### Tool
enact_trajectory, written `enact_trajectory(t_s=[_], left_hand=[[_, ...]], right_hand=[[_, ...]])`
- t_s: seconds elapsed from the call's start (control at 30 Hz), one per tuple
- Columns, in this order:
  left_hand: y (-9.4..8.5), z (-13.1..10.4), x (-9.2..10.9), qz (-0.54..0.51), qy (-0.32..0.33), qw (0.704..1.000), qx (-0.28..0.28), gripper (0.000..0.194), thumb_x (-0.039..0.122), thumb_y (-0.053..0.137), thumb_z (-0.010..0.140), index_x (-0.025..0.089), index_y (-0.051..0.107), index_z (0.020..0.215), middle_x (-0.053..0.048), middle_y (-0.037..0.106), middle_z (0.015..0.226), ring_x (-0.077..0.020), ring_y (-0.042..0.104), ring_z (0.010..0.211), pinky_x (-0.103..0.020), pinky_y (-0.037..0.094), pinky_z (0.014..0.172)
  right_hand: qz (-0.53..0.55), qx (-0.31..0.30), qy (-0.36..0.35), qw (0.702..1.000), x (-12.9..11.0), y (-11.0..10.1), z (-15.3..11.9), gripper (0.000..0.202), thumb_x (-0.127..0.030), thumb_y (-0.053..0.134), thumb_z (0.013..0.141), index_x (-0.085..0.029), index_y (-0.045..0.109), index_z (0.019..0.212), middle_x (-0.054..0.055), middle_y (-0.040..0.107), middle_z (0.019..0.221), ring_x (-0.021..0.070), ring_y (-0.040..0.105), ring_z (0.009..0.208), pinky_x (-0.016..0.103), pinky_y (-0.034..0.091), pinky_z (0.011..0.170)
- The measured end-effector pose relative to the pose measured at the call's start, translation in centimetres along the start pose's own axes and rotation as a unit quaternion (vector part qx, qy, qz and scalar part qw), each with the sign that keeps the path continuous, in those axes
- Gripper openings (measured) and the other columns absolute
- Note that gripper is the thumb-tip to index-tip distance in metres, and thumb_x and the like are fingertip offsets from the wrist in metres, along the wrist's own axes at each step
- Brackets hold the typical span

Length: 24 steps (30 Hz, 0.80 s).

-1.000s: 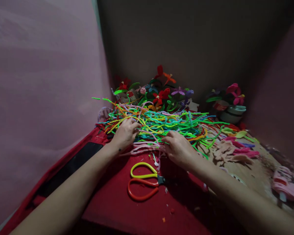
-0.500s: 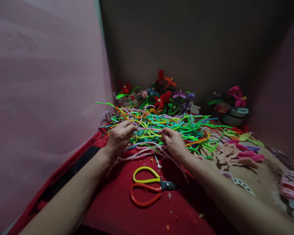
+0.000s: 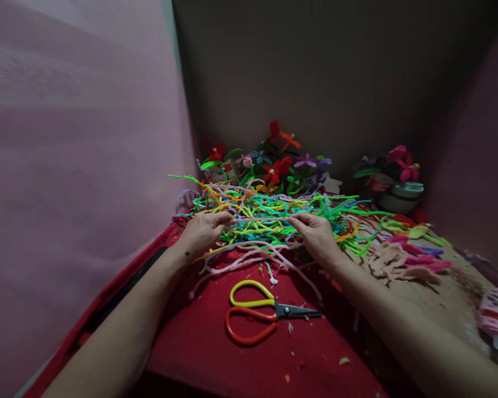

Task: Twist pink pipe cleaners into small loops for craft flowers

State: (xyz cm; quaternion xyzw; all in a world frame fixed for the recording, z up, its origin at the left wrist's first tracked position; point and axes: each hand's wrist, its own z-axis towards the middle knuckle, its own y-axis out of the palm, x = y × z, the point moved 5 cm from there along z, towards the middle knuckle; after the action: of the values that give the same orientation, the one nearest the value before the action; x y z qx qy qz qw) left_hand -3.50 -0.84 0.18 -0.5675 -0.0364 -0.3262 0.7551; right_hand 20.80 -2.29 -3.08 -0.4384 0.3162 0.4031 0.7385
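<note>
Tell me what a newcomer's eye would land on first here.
Probably the big tangle of bright fuzzy stems heaped mid-view, with a pink stem held straight between the left hand and right hand across it. Next, the scissors with one yellow and one red handle, lying on the red cloth nearer the wearer. Behind the heap, vivid fuzzy flowers stand out against the dark wall.
</note>
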Motion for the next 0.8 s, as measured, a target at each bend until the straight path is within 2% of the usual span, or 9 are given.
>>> enact_trajectory(t_s=[0.1,0.17,0.27,0.37,0.47,0.63,0.8], left_hand=[[0.1,0.0,-0.2,0.015,-0.01,1.0,-0.023,0.029,0.04,0.043,0.077,0.022,0.066,0.078,0.002,0.063,0.066,-0.0117,0.056,0.056,-0.019,0.04,0.051],[0.3,0.0,-0.3,0.011,-0.008,0.999,-0.04,0.031,0.042,0.043,0.077,0.022,0.066,0.076,0.002,0.061,0.064,-0.0111,0.054,0.055,-0.018,0.039,0.05],[0.6,-0.1,-0.2,-0.011,-0.01,0.997,-0.078,0.032,0.044,0.044,0.077,0.021,0.065,0.073,0.003,0.059,0.061,-0.0103,0.052,0.052,-0.018,0.037,0.048],[0.7,-0.2,0.4,-0.016,0.005,0.994,-0.109,0.029,0.041,0.045,0.076,0.021,0.065,0.072,0.003,0.059,0.06,-0.0102,0.05,0.053,-0.018,0.035,0.048],[0.8,-0.3,1.1,0.029,0.036,0.993,-0.105,0.024,0.034,0.044,0.076,0.023,0.065,0.072,0.004,0.057,0.057,-0.0103,0.049,0.054,-0.018,0.033,0.052],[1.9,-0.6,1.1,0.105,0.078,0.985,-0.113,0.021,0.029,0.045,0.076,0.024,0.064,0.07,0.003,0.056,0.057,-0.0104,0.044,0.051,-0.02,0.028,0.051],[3.3,-0.6,0.5,0.09,0.115,0.977,-0.155,0.023,0.029,0.044,0.078,0.02,0.06,0.063,0.003,0.054,0.056,-0.0087,0.044,0.052,-0.019,0.03,0.052]], right_hand=[[-0.207,0.025,-0.035,0.977,-0.9,-0.9,-0.3,0.031,-0.042,0.045,0.079,-0.02,0.067,0.075,0.0,0.057,0.055,0.0122,0.047,0.052,0.023,0.028,0.051],[-0.288,0.023,-0.04,0.957,-1.4,-1.3,-0.4,0.031,-0.04,0.044,0.081,-0.022,0.067,0.072,0.0,0.056,0.054,0.0121,0.047,0.052,0.023,0.025,0.051],[-0.31,0.012,-0.042,0.95,-1.8,-1.8,-0.3,0.033,-0.041,0.041,0.082,-0.023,0.067,0.074,-0.001,0.058,0.055,0.0119,0.048,0.052,0.023,0.025,0.051],[-0.342,0.018,-0.056,0.938,-1.8,-2.7,0.1,0.033,-0.043,0.041,0.082,-0.025,0.068,0.083,0.001,0.062,0.059,0.0138,0.052,0.054,0.023,0.026,0.052],[-0.396,0.017,-0.055,0.917,-1.2,-3.4,0.2,0.033,-0.045,0.042,0.081,-0.027,0.068,0.09,0.003,0.066,0.065,0.0162,0.054,0.058,0.024,0.026,0.052],[-0.443,-0.07,-0.045,0.893,0.1,-2.8,-0.3,0.032,-0.042,0.038,0.083,-0.03,0.066,0.093,0.003,0.068,0.072,0.0178,0.058,0.064,0.024,0.026,0.052],[-0.488,-0.144,-0.042,0.86,-0.3,-1.5,-0.7,0.028,-0.034,0.039,0.083,-0.028,0.065,0.092,0.005,0.068,0.082,0.0205,0.06,0.071,0.026,0.029,0.054]])
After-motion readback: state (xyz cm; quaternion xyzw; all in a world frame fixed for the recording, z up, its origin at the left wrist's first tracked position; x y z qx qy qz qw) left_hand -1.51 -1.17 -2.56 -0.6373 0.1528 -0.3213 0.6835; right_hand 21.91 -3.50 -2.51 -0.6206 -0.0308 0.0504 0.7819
